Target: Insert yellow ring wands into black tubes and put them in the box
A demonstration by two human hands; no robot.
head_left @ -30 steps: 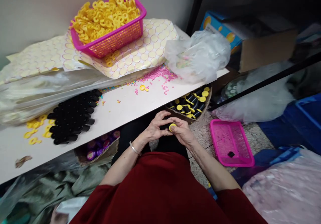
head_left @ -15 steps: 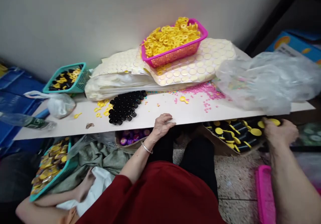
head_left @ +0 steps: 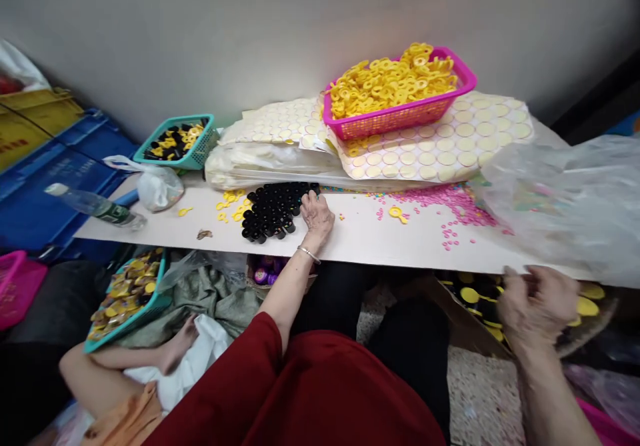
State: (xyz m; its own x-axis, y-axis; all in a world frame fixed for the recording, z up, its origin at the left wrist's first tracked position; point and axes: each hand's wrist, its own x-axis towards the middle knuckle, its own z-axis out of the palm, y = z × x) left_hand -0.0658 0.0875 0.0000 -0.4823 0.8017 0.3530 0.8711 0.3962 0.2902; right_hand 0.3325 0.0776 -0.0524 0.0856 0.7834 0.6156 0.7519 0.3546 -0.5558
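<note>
My left hand [head_left: 318, 219] rests at the right end of a cluster of small black cylinders [head_left: 270, 209] standing on the white tabletop. Its fingers are curled down against the nearest cylinders, and what lies under the fingertips is hidden. Over at the right, my right hand [head_left: 539, 303] hovers above a cardboard box [head_left: 470, 316] below the table edge. Thumb and fingers are apart, with nothing visible between them. Black tubes with round yellow tops [head_left: 470, 295] fill that box, partly covered by the hand.
A pink basket [head_left: 400, 123] of yellow ring-shaped pieces sits on sticker sheets [head_left: 440, 153]. Pink beads [head_left: 465, 206] and a plastic bag [head_left: 560, 199] lie at right. Leftward are a teal basket [head_left: 200, 153], a bottle [head_left: 103, 209] and another person's bare leg [head_left: 105, 373].
My left hand has moved forward from the table's front edge to the black cylinders. My right hand has come away from a yellow-topped piece at the box, its fingers now apart. The view has shifted left.
</note>
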